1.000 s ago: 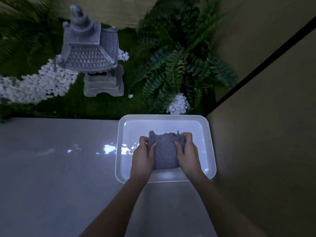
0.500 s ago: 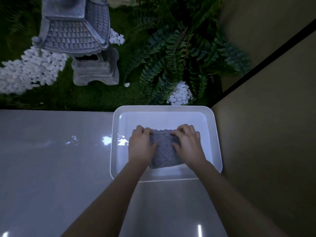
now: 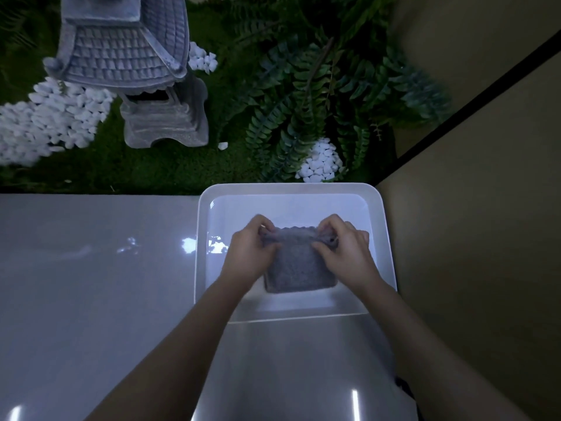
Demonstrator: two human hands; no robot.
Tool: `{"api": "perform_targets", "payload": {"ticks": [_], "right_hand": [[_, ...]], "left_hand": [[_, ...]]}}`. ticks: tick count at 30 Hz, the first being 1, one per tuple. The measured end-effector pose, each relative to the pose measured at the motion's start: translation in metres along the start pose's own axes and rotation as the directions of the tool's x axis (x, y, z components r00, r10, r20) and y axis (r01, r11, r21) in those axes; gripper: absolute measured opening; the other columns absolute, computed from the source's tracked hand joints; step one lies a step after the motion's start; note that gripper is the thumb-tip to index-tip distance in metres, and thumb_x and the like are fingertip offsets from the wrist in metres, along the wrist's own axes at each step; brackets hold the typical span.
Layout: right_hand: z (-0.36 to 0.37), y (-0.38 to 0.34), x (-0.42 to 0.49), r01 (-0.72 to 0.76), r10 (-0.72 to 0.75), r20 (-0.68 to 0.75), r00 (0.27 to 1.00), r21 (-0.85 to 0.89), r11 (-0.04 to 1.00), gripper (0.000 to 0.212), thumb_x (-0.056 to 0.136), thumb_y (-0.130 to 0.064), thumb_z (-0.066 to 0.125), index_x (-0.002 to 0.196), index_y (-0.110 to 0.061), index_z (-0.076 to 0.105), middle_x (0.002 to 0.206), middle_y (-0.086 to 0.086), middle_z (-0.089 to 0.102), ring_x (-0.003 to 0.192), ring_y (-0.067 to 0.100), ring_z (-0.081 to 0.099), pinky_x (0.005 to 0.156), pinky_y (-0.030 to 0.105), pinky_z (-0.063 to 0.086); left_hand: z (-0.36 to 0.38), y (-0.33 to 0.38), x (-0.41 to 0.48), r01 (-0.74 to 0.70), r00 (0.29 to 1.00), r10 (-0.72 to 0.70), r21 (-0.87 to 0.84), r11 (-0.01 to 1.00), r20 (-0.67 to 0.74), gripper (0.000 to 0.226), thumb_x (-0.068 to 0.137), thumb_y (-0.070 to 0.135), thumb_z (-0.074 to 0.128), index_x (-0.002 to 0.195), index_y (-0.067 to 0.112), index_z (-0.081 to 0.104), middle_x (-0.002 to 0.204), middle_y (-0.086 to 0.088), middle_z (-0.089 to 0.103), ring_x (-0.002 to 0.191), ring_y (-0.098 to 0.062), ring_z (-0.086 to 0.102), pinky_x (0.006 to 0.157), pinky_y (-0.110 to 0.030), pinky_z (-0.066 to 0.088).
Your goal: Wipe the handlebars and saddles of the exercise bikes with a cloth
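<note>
A grey textured cloth (image 3: 299, 268) hangs folded over a white plastic tray (image 3: 383, 238) that sits on the glossy floor. My left hand (image 3: 249, 249) pinches the cloth's upper left edge. My right hand (image 3: 344, 247) pinches its upper right edge. The cloth's lower end reaches down toward the tray's near side. No exercise bike is in view.
Beyond the tray lies a garden bed with a stone lantern (image 3: 133, 71), white pebbles (image 3: 57, 117) and a fern (image 3: 306, 95). A tan wall (image 3: 473, 238) stands close on the right. Glossy grey floor (image 3: 91, 284) spreads to the left.
My hands went from pressing down on the cloth to pinching its top edge and raising it, so more of the cloth hangs in view. The camera moved closer to the tray.
</note>
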State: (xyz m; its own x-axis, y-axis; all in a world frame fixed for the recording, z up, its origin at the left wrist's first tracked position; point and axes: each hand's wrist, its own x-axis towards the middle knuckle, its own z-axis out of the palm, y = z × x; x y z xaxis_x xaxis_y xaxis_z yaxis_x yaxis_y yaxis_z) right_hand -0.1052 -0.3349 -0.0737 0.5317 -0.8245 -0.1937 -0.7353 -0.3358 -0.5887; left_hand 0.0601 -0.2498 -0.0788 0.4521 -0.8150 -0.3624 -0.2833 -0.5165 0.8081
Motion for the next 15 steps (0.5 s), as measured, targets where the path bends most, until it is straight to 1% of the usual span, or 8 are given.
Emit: {"api": "perform_targets", "payload": {"ticks": [3,5,7,8,10,12,14,15], "right_hand": [[0.006,-0.003,0.013,-0.09,0.097,0.07,0.993,-0.101,0.991,0.028,0.088,-0.018,0.061,0.113,-0.021,0.048,0.092,-0.003,0.056,0.1,0.022,0.052,0.084,0.035,0.031],[0.012,-0.006,0.013,-0.105,0.111,0.018,0.994,-0.206,0.973,0.037,0.089,-0.015,0.058,0.125,-0.018,0.047,0.114,0.006,0.054,0.112,0.026,0.047,0.09,0.041,0.033],[0.014,-0.006,0.003,0.004,-0.034,-0.093,0.995,-0.307,0.952,0.037,0.087,-0.012,0.059,0.124,-0.013,0.054,0.124,0.01,0.055,0.116,0.029,0.049,0.091,0.04,0.032],[0.014,-0.004,-0.004,0.116,-0.164,-0.097,0.982,-0.381,0.917,0.035,0.086,-0.012,0.059,0.121,-0.012,0.058,0.124,0.01,0.057,0.117,0.029,0.052,0.092,0.038,0.031],[0.016,0.009,-0.015,0.333,-0.344,0.074,0.936,-0.505,0.796,0.042,0.089,-0.022,0.056,0.129,-0.011,0.055,0.136,0.01,0.054,0.127,0.026,0.049,0.102,0.038,0.03],[0.016,0.027,-0.022,0.368,-0.229,0.316,0.921,-0.506,0.78,0.066,0.096,-0.043,0.044,0.15,-0.014,0.02,0.158,0.003,0.017,0.146,0.021,0.015,0.115,0.042,0.017],[0.015,0.042,-0.02,0.334,-0.107,0.42,0.901,-0.516,0.789,0.078,0.094,-0.059,0.028,0.146,-0.021,-0.015,0.153,-0.006,-0.019,0.144,0.016,-0.017,0.118,0.043,-0.001],[0.016,0.045,-0.018,0.343,-0.102,0.431,0.897,-0.53,0.776,0.08,0.093,-0.063,0.024,0.142,-0.021,-0.022,0.15,-0.007,-0.026,0.142,0.015,-0.022,0.117,0.043,-0.005]], "left_hand": [[0.007,0.0,0.008,0.075,0.997,-0.073,0.094,0.993,-0.027,0.034,0.085,0.004,0.062,0.115,0.014,0.05,0.083,0.004,0.054,0.081,-0.019,0.056,0.064,-0.025,0.038],[0.014,-0.001,0.001,-0.062,0.995,0.084,0.303,0.951,-0.062,0.043,0.085,0.006,0.062,0.125,0.01,0.048,0.105,-0.008,0.055,0.095,-0.027,0.056,0.076,-0.035,0.045],[0.02,-0.008,-0.011,-0.296,0.935,0.354,0.579,0.76,0.014,0.046,0.082,0.011,0.069,0.125,0.004,0.055,0.118,-0.017,0.057,0.103,-0.035,0.057,0.083,-0.041,0.049],[0.021,-0.013,-0.016,-0.403,0.892,0.438,0.642,0.653,0.113,0.049,0.082,0.018,0.07,0.127,0.004,0.056,0.125,-0.017,0.057,0.111,-0.036,0.057,0.089,-0.042,0.048],[0.019,-0.026,-0.019,-0.53,0.83,0.461,0.698,0.482,0.313,0.064,0.086,0.039,0.064,0.138,0.007,0.048,0.144,-0.011,0.046,0.132,-0.031,0.045,0.105,-0.044,0.04],[0.011,-0.037,-0.018,-0.53,0.841,0.373,0.734,0.425,0.392,0.078,0.086,0.061,0.046,0.145,0.009,0.037,0.152,-0.006,0.033,0.14,-0.028,0.031,0.112,-0.047,0.031],[0.006,-0.042,-0.017,-0.51,0.858,0.304,0.764,0.395,0.415,0.087,0.084,0.071,0.028,0.147,0.012,0.031,0.155,-0.003,0.026,0.142,-0.027,0.026,0.113,-0.049,0.028],[0.005,-0.043,-0.016,-0.506,0.861,0.271,0.769,0.39,0.43,0.091,0.082,0.073,0.023,0.148,0.012,0.029,0.156,-0.003,0.023,0.143,-0.027,0.023,0.114,-0.049,0.026]]}}
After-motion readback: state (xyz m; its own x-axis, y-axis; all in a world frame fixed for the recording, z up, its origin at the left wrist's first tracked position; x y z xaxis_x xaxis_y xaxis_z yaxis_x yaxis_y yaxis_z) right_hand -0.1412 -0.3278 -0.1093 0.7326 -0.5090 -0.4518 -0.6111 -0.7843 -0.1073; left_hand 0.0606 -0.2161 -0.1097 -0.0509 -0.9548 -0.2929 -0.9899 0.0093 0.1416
